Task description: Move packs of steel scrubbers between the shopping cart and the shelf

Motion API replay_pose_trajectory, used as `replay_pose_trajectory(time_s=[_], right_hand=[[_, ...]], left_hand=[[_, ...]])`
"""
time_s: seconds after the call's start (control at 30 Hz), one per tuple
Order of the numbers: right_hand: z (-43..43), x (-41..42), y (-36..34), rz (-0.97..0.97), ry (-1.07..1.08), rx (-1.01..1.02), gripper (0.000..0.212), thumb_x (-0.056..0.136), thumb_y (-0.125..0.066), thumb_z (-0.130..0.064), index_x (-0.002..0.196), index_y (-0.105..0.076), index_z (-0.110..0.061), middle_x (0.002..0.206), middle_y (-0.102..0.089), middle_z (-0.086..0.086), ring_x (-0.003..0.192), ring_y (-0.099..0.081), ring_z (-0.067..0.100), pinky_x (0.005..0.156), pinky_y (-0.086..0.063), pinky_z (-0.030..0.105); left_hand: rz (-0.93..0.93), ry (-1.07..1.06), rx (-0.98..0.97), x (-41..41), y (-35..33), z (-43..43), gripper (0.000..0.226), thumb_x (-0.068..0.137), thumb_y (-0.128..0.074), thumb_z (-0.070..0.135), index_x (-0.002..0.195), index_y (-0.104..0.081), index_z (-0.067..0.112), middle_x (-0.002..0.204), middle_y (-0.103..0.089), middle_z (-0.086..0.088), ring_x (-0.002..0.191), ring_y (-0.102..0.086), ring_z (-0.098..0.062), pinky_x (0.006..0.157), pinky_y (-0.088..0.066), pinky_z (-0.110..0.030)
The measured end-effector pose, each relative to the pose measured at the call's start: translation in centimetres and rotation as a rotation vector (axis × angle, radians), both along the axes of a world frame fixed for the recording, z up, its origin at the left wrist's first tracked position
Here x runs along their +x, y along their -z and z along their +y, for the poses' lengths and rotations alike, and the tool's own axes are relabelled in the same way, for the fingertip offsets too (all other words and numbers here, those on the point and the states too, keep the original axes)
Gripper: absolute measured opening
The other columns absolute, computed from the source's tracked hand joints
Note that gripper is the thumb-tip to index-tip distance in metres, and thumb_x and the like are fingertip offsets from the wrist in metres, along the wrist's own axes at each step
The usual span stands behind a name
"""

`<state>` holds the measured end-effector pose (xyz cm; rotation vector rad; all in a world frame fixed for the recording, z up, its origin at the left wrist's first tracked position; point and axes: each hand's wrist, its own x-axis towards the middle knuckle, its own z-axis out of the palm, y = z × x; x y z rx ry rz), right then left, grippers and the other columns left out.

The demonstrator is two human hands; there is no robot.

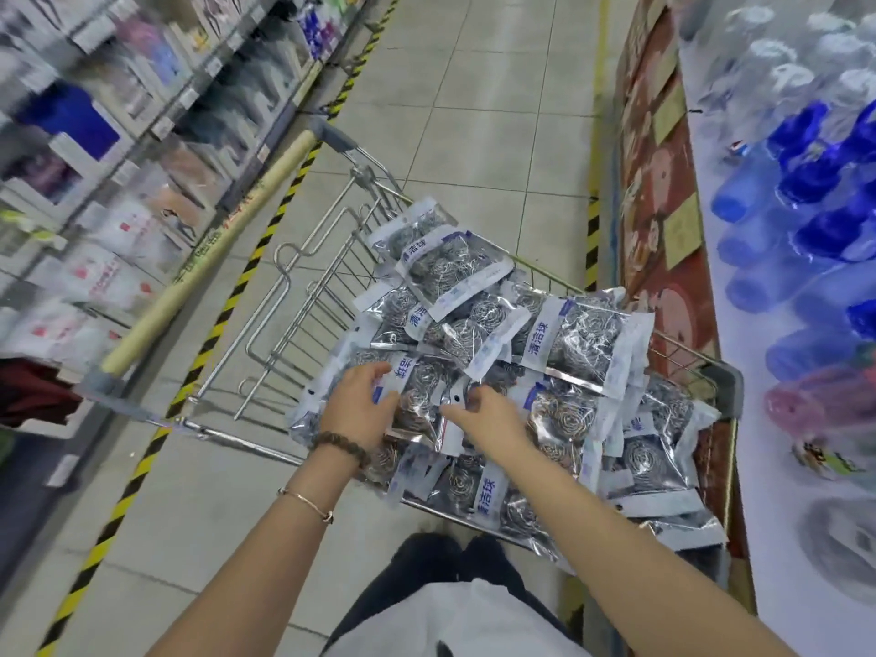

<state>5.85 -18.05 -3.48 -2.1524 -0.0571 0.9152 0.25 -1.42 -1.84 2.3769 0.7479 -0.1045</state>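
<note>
Shopping cart heaped with scrubber packs, left hand and right hand each pinching the front pack.

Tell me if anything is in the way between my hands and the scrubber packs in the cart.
Nothing visible is. The left hand and right hand already pinch a scrubber pack on top of the pile in the cart. Toward the shelf on the left, only the cart handle lies on that side.
</note>
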Motion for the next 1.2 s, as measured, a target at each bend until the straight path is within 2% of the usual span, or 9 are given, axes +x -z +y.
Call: replay_pose_trajectory(time_s=[0.1, 0.2, 0.37, 0.57, 0.73, 0.87, 1.03, 1.13, 1.2], right_hand=[[2.4, -0.2, 0.5, 0.161, 0.104, 0.038, 0.079, 0.084, -0.066, -0.046, 0.142, -0.035, -0.001, 0.132, -0.052, 0.014, 0.103, -0.058, 0.026, 0.083, -0.051, 0.038], [3.6, -0.9, 0.1, 0.274, 0.270, 0.210, 0.030, 0.090, -0.063, -0.021, 0.110, -0.059, 0.001, 0.098, -0.061, 0.019, 0.080, -0.057, 0.026, 0.070, -0.048, 0.045], [3.3, -2.2, -1.3, 0.388, 0.315, 0.291, 0.022, 0.090, -0.057, -0.010, 0.104, -0.060, 0.007, 0.089, -0.058, 0.016, 0.068, -0.055, 0.025, 0.048, -0.044, 0.028], [2.5, -3.5, -3.8, 0.370, 0.195, 0.386, 0.015, 0.094, -0.054, -0.014, 0.095, -0.066, -0.024, 0.088, -0.069, -0.009, 0.080, -0.061, 0.008, 0.073, -0.046, 0.019], [2.0, -0.2, -5.5, 0.364, 0.188, 0.451, 0.011, 0.093, -0.054, -0.011, 0.097, -0.064, -0.010, 0.079, -0.064, 0.004, 0.064, -0.057, 0.015, 0.065, -0.051, 0.028], [2.4, 3.5, -6.5, 0.246, 0.148, 0.416, 0.008, 0.091, -0.057, -0.010, 0.089, -0.065, -0.012, 0.075, -0.065, 0.000, 0.061, -0.058, 0.013, 0.058, -0.048, 0.023], [3.0, 9.2, -5.3, -0.189, 0.288, 0.266, 0.010, 0.089, -0.062, -0.023, 0.097, -0.068, -0.020, 0.099, -0.068, -0.001, 0.088, -0.062, 0.015, 0.082, -0.050, 0.037], [3.3, 11.8, -3.5, -0.354, 0.223, -0.091, 0.045, 0.087, -0.063, -0.029, 0.128, -0.053, -0.012, 0.125, -0.058, 0.008, 0.109, -0.056, 0.025, 0.092, -0.048, 0.041], [4.1, 12.5, -2.5, -0.331, 0.106, -0.226, 0.066, 0.081, -0.069, -0.037, 0.135, -0.042, -0.009, 0.129, -0.053, 0.011, 0.112, -0.053, 0.029, 0.088, -0.048, 0.041]], left_hand=[[0.020, 0.043, 0.004, 0.9, 0.1, 1.3, 0.033, 0.086, -0.057, 0.017, 0.118, -0.057, 0.015, 0.121, -0.057, -0.002, 0.108, -0.055, -0.016, 0.095, -0.043, -0.029], [-0.001, 0.087, 0.008, 1.5, -0.5, 2.8, 0.028, 0.087, -0.057, 0.017, 0.115, -0.059, 0.017, 0.116, -0.056, 0.000, 0.100, -0.054, -0.011, 0.089, -0.041, -0.023], [0.042, 0.136, -0.135, 2.2, -1.3, 5.8, 0.029, 0.088, -0.059, 0.025, 0.116, -0.058, 0.022, 0.122, -0.052, 0.005, 0.104, -0.046, -0.006, 0.089, -0.038, -0.023], [0.229, 0.322, -0.441, 2.9, -2.0, 8.8, 0.047, 0.079, -0.062, 0.051, 0.121, -0.052, 0.033, 0.121, -0.054, 0.009, 0.113, -0.050, -0.011, 0.105, -0.037, -0.043], [0.387, 0.401, -0.719, 3.0, -2.0, 10.7, 0.094, 0.048, -0.071, 0.074, 0.121, -0.055, 0.016, 0.119, -0.060, -0.017, 0.109, -0.059, -0.030, 0.095, -0.046, -0.047], [0.351, 0.429, -0.710, 3.2, -2.6, 10.2, 0.080, 0.033, -0.085, 0.056, 0.096, -0.059, 0.012, 0.100, -0.067, -0.009, 0.094, -0.064, -0.025, 0.089, -0.051, -0.041], [0.197, 0.169, -0.719, 2.6, -2.0, 10.1, 0.056, 0.060, -0.080, 0.038, 0.098, -0.062, 0.000, 0.099, -0.067, -0.018, 0.088, -0.062, -0.028, 0.091, -0.047, -0.054], [0.116, -0.047, -0.694, 1.7, -1.5, 9.4, 0.018, 0.080, -0.069, 0.025, 0.090, -0.063, 0.012, 0.087, -0.067, -0.006, 0.079, -0.061, -0.020, 0.078, -0.053, -0.041], [0.088, -0.160, -0.673, 1.3, -1.0, 9.0, 0.036, 0.076, -0.070, 0.037, 0.100, -0.062, 0.011, 0.092, -0.064, -0.003, 0.085, -0.060, -0.017, 0.070, -0.048, -0.031]])
